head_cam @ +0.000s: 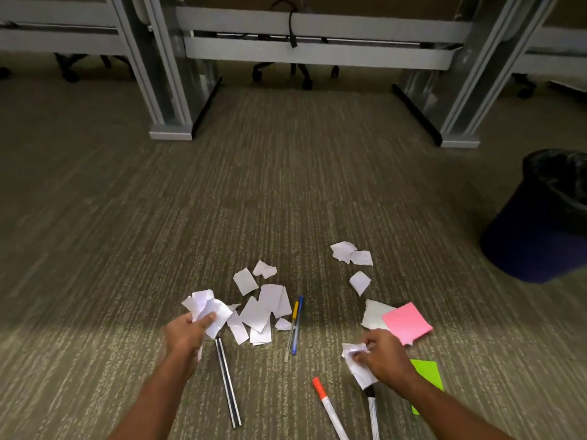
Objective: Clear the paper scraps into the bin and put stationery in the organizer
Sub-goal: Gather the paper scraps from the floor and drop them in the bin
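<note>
Scraps in hand: the left hand (185, 336) is clenching a crumpled bunch of white paper (208, 311) between thumb and fingers, just above the carpet; the right hand (386, 357) is pinching a second wad (357, 363) low over the floor.
Scraps on the floor: a loose heap of white pieces (260, 309) is lying between the two hands, and a few more (351, 254) are lying farther out, toward the bin.
Stationery: two pens (295, 325) are lying side by side just beside the heap; a striped ruler (227, 382) is lying under the left hand; a red-capped marker (328, 406) and another marker (373, 411) are lying near the right forearm.
Sticky notes: a pink pad (408, 322) is touching a white sheet, and a green one (427, 373) is showing from behind the right wrist.
Bin: the dark lined bin (540, 223) is standing well apart, at the right edge.
Organizer: not in view.
Step in hand: by my reading, gathering scraps, with much paper left.
Next move: probably either scooping the middle heap or carrying both handfuls over the bin's rim, keeping the fists closed so nothing is dropping.
</note>
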### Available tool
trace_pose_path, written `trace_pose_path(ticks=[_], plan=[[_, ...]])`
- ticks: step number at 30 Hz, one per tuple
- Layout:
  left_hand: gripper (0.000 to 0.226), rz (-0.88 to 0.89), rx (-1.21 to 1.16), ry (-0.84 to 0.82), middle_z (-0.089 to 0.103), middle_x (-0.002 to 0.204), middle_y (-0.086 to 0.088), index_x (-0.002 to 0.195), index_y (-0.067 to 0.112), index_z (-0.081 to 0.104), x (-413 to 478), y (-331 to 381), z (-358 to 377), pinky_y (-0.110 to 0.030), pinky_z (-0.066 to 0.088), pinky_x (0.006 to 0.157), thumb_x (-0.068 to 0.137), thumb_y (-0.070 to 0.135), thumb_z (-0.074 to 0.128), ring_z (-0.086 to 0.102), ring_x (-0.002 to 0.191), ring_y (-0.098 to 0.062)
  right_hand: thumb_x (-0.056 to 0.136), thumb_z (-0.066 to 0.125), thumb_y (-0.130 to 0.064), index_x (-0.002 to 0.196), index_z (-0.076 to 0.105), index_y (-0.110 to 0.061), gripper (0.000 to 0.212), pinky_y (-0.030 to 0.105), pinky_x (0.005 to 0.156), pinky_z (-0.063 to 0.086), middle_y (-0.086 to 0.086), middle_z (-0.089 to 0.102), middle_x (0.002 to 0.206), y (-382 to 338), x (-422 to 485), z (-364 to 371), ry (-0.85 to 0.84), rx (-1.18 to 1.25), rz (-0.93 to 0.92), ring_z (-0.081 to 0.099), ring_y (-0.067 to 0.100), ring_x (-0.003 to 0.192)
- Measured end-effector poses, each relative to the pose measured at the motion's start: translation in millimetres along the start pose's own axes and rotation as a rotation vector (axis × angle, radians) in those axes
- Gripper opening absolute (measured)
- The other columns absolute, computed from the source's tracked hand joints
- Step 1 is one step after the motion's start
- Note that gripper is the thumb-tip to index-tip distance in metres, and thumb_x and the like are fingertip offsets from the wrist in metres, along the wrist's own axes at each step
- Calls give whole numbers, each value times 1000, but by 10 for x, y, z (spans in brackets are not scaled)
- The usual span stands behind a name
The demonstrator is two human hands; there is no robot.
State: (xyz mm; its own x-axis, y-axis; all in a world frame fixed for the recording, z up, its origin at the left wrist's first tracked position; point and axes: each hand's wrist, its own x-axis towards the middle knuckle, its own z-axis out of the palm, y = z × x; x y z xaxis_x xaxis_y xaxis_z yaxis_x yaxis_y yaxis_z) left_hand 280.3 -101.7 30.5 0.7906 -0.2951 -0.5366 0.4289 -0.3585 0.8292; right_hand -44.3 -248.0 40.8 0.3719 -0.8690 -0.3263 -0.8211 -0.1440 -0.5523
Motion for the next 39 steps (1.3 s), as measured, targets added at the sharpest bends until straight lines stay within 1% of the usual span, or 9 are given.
trace_pose_path(ticks=[6, 10, 14, 17, 20, 24, 28, 33, 39], plan=[[18, 6, 93, 50, 67, 80, -18, 91, -6, 67, 171, -140, 101, -28, 42, 54, 81, 2, 79, 58, 64, -23, 65, 65, -24, 68, 49, -27, 17, 17, 56, 30, -4, 59, 77, 170, 230, 300, -34, -165, -167, 55, 14, 74], [12, -6, 127, 63, 67, 75, -15, 85, -4, 68, 271, -141, 156, -28, 44, 51, 80, 1, 78, 57, 57, -22, 82, 64, -28, 80, 53, -32, 12, 22, 76, 43, -7, 58, 96, 281, 390, 444, -135, -171, -239, 53, 12, 88], [11, 116, 274, 109, 67, 71, -12, 76, 5, 69, 334, -102, 277, -36, 50, 56, 78, 6, 79, 59, 59, -24, 82, 61, -31, 73, 52, -25, 14, 26, 69, 46, -1, 61, 79, 244, 433, 458, -152, -164, -203, 59, 13, 77], [13, 224, 446, 154, 72, 76, -18, 82, 3, 73, 393, -120, 369, -43, 55, 62, 76, 11, 81, 67, 66, -30, 73, 63, -38, 61, 45, -13, 33, 29, 54, 32, 0, 50, 57, 269, 414, 477, -55, -125, -203, 55, 14, 59], [13, 288, 565, 122, 72, 74, -22, 76, 2, 71, 452, -151, 497, -44, 53, 64, 72, 8, 81, 69, 71, -37, 75, 62, -32, 70, 51, -9, 26, 34, 61, 40, 3, 57, 65, 265, 509, 361, -54, 17, -153, 56, 14, 67], [15, 208, 536, 88, 74, 82, -21, 89, -5, 74, 559, -201, 430, -35, 47, 61, 74, -5, 77, 66, 70, -29, 72, 72, -9, 72, 62, -19, 14, 34, 68, 48, -6, 64, 80, 368, 817, 87, 137, 155, -87, 60, 14, 77], [14, 222, 545, 95, 71, 76, -20, 87, -2, 72, 544, -163, 475, -39, 48, 61, 74, -3, 77, 65, 67, -31, 70, 74, -11, 70, 65, -26, 17, 14, 55, 34, -2, 66, 80, 562, 1055, -152, 123, 79, -5, 59, 15, 72], [22, 204, 303, 190, 68, 90, -23, 96, -3, 65, 513, -107, 552, -40, 48, 68, 79, 1, 77, 60, 73, -26, 70, 73, -10, 75, 70, -12, 7, 33, 61, 45, 3, 71, 78, 545, 1172, -249, 50, 25, -11, 65, 22, 76], [32, 15, 62, 49, 71, 95, -18, 102, 2, 63, 393, -41, 633, -45, 59, 67, 76, 3, 82, 69, 79, -34, 78, 66, -12, 95, 71, -14, 18, 29, 70, 48, 9, 74, 99, 475, 1227, -242, -82, -158, -10, 68, 27, 95]])
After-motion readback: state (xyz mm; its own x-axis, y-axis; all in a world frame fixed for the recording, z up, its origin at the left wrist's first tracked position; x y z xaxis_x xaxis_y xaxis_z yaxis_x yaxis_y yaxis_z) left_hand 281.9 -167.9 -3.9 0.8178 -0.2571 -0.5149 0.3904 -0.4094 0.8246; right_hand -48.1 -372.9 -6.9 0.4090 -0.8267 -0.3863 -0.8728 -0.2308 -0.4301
